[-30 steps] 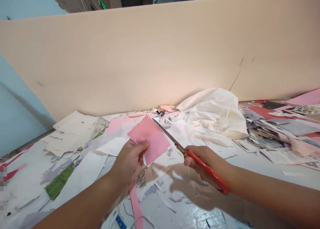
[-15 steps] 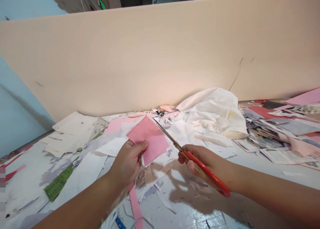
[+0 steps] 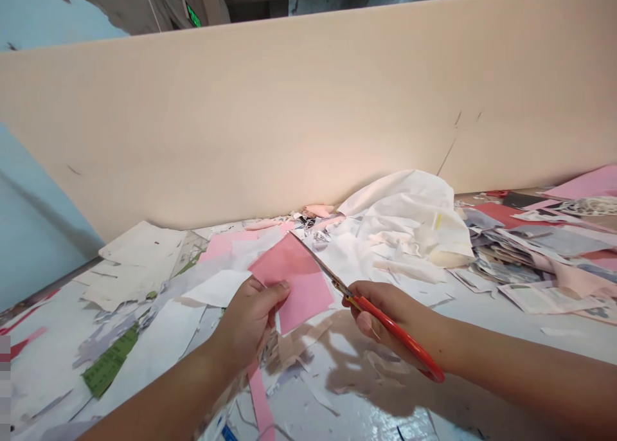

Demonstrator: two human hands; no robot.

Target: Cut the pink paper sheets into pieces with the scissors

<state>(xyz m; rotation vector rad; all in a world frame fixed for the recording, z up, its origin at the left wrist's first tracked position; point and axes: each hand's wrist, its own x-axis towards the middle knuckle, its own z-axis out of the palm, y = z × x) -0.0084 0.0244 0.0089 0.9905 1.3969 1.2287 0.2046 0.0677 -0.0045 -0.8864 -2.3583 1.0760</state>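
My left hand (image 3: 255, 319) pinches the left edge of a square of pink paper (image 3: 301, 277) between thumb and fingers, raised over the table. In my right hand (image 3: 380, 315) is a pair of scissors (image 3: 393, 328) with red handles, my fingers wrapped round them. Their metal blades point up and left along the paper's upper right edge and look closed or nearly so. Whether the blades touch the paper I cannot tell. Below my left hand a pink paper strip (image 3: 261, 402) hangs or lies over the tabletop.
Paper scraps cover much of the white table (image 3: 366, 402). A crumpled white sheet (image 3: 409, 222) lies against the beige partition (image 3: 270, 119) at the back. Stacked paper offcuts (image 3: 511, 261) are on the right; cream sheets (image 3: 139, 254) and a green scrap (image 3: 112, 362) are on the left.
The pink paper has shifted slightly right and down with my left hand. The scissors stay along its upper right edge, nearly unmoved. The camera view has tilted a little.
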